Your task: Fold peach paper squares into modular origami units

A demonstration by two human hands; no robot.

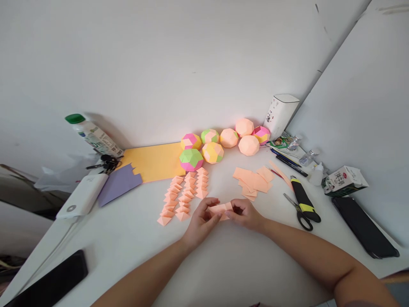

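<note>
Between my two hands is a small piece of peach paper [220, 209] with creases in it. My left hand [204, 219] grips its left end, thumb on the near side and fingers behind. On the right end, my right hand [246, 214] pinches the paper between thumb and fingers. Left of my hands lie columns of folded peach paper units [185, 198], overlapping one another. Beyond my right hand is a loose pile of flat peach paper pieces [254, 181]. Several faceted paper balls [213, 152] in peach, yellow, green and pink sit against the wall.
Scissors [300, 213] and a black-yellow utility knife [303, 198] lie on the right, near pens [291, 165], a milk carton [345, 181] and a black case [364, 227]. On the left are yellow card [156, 162], purple card [119, 185], a bottle [96, 134], a white device [81, 196] and a phone [51, 281].
</note>
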